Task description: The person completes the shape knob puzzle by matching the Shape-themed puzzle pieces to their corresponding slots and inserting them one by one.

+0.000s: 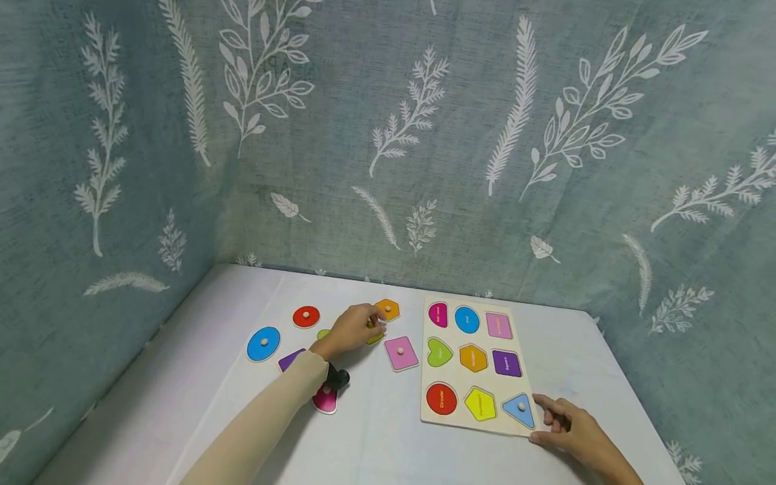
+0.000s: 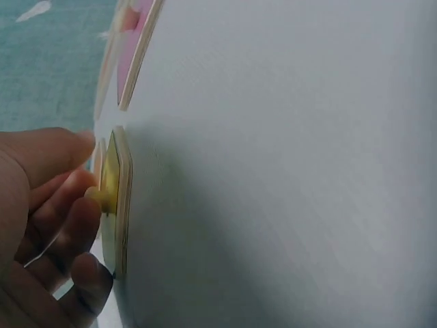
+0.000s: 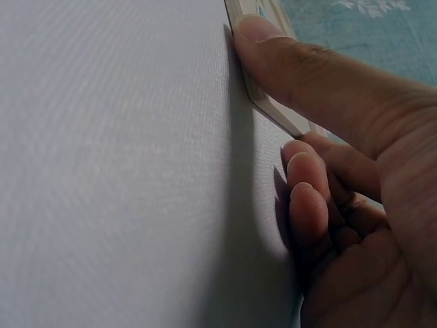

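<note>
My left hand (image 1: pixel 351 330) is over a yellow pentagon piece (image 2: pixel 116 205) lying on the table. In the left wrist view its fingertips are right at the piece's small knob (image 2: pixel 99 197), with the thumb raised apart from it. My right hand (image 1: pixel 572 431) holds the near right corner of the wooden shape puzzle board (image 1: pixel 451 421), thumb on the near edge and index finger on the side. A blue triangle piece (image 1: pixel 520 408) with a knob sits in the board's corner slot beside that hand. The other slots show printed coloured shapes.
Around my left hand lie an orange hexagon (image 1: pixel 388 309), a pink piece (image 1: pixel 401 353), a red circle (image 1: pixel 306 316), a blue oval (image 1: pixel 263 343), a purple piece (image 1: pixel 289 359), a partly hidden green piece (image 1: pixel 322 333) and a magenta piece (image 1: pixel 325 402). Patterned cloth (image 1: pixel 388 215) borders the table.
</note>
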Tool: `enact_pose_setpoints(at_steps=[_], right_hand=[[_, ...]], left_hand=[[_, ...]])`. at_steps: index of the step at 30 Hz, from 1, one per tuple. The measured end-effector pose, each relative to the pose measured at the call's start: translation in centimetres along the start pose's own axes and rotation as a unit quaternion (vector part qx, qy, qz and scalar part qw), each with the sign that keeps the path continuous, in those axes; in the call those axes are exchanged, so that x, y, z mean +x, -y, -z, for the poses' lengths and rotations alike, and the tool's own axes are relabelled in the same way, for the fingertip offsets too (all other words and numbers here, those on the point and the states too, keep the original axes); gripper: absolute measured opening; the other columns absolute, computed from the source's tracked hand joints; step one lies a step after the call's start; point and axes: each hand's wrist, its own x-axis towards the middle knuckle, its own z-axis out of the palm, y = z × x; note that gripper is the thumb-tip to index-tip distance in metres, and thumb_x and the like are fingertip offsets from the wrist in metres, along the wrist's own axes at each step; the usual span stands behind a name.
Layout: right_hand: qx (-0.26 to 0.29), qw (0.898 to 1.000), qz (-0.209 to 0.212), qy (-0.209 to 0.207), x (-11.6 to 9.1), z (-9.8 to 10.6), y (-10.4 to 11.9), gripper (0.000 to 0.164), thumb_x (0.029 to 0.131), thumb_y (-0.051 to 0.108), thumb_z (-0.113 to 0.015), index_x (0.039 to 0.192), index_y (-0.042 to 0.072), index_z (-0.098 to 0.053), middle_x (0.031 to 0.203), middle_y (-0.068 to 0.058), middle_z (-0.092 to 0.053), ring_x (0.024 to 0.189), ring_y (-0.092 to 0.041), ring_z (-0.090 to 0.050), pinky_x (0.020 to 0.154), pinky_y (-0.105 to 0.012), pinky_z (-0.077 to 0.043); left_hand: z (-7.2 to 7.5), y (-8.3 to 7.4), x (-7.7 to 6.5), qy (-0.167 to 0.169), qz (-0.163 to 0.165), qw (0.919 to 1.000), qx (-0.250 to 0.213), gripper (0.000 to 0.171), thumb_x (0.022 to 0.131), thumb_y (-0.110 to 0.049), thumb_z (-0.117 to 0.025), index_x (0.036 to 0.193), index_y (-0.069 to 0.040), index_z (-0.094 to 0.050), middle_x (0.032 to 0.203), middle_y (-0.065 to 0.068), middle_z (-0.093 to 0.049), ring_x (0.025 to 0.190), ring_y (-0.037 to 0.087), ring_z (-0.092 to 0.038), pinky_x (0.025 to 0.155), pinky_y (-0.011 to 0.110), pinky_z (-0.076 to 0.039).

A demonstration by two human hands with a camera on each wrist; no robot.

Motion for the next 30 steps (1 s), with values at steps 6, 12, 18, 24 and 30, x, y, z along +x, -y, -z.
enact_pose_setpoints(at_steps=[6,12,18,24,30], right_hand=[[0.002,0.999,0.033,-0.003,0.1,0.1,0.0,0.082,0.073,0.029,-0.094,0.141,-0.002,-0.059,0.091,-0.002,-0.05,0.079,-0.014,-0.046,0.064,-0.027,-0.04],[0.001,1.0,0.022,-0.014,-0.4,0.2,0.1,0.081,0.073,0.027,-0.095,0.14,-0.001,-0.06,0.091,-0.002,-0.05,0.079,-0.014,-0.046,0.064,-0.026,-0.04],[-0.002,1.0,0.025,-0.017,-0.4,0.0,0.0,0.081,0.071,0.026,-0.095,0.14,-0.001,-0.061,0.09,-0.002,-0.05,0.078,-0.014,-0.047,0.064,-0.025,-0.04],[0.002,1.0,0.018,-0.018,-0.4,0.2,0.3,0.083,0.071,0.028,-0.095,0.14,-0.001,-0.06,0.091,-0.002,-0.05,0.079,-0.015,-0.046,0.064,-0.027,-0.04],[0.01,1.0,0.016,-0.015,-0.4,0.2,0.3,0.082,0.072,0.026,-0.095,0.141,-0.002,-0.059,0.091,-0.003,-0.049,0.079,-0.015,-0.046,0.063,-0.027,-0.04]], left_hand=[[-0.1,0.1,0.2,-0.017,0.01,0.9997,0.014,0.007,0.089,-0.01,-0.08,0.094,-0.008,-0.075,0.083,-0.002,-0.063,0.077,0.012,-0.057,0.074,0.032,-0.05],[-0.1,0.3,0.3,-0.014,0.021,0.9997,0.001,0.011,0.088,-0.011,-0.082,0.093,-0.007,-0.074,0.085,0.0,-0.063,0.079,0.014,-0.057,0.075,0.032,-0.051],[0.7,0.3,-0.2,0.008,0.04,0.9992,-0.004,0.015,0.085,-0.012,-0.085,0.091,-0.006,-0.073,0.082,0.0,-0.061,0.078,0.016,-0.055,0.074,0.031,-0.05],[1.3,0.0,-0.7,0.008,0.042,0.999,0.008,0.011,0.086,-0.009,-0.084,0.087,-0.007,-0.073,0.08,-0.001,-0.062,0.075,0.015,-0.055,0.071,0.03,-0.05],[1.2,0.3,-0.9,0.006,0.044,0.999,0.009,0.011,0.086,-0.011,-0.084,0.089,-0.007,-0.074,0.079,-0.002,-0.064,0.073,0.013,-0.056,0.069,0.028,-0.051]])
